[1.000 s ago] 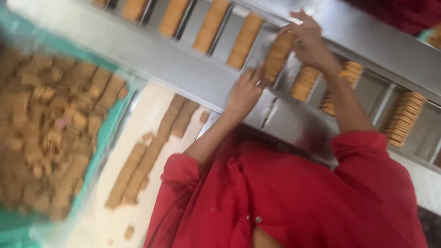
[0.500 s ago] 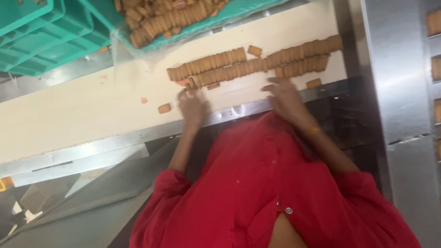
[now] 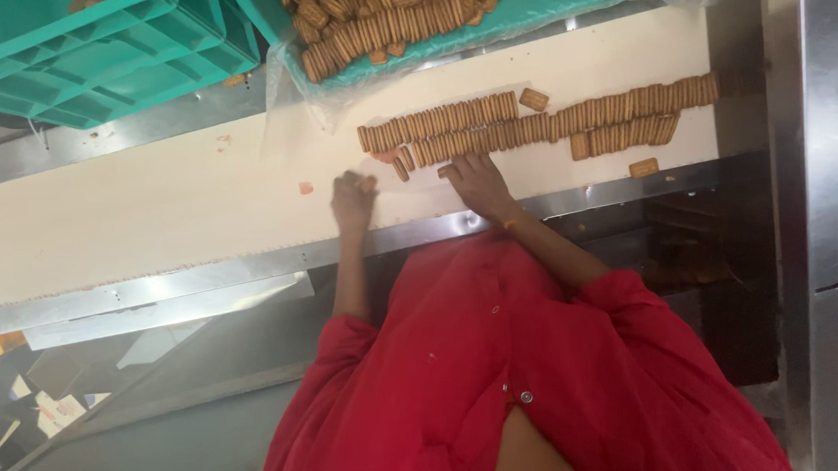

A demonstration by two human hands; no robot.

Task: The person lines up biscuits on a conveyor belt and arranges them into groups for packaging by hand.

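Both hands have been brought nearer the biscuit rows (image 3: pixel 537 127): left hand (image 3: pixel 353 199) curled on a biscuit (image 3: pixel 368 183), right hand (image 3: pixel 478 181) resting spread against the nearest row.

Biscuits (image 3: pixel 537 127): thin, brown, rectangular, stood on edge and packed face to face in 2 long rows lying across the cream belt (image 3: pixel 154 209). The rows run nearly parallel, slightly slanted. Several loose biscuits lie flat beside the rows, at the near-left end and near the right end.
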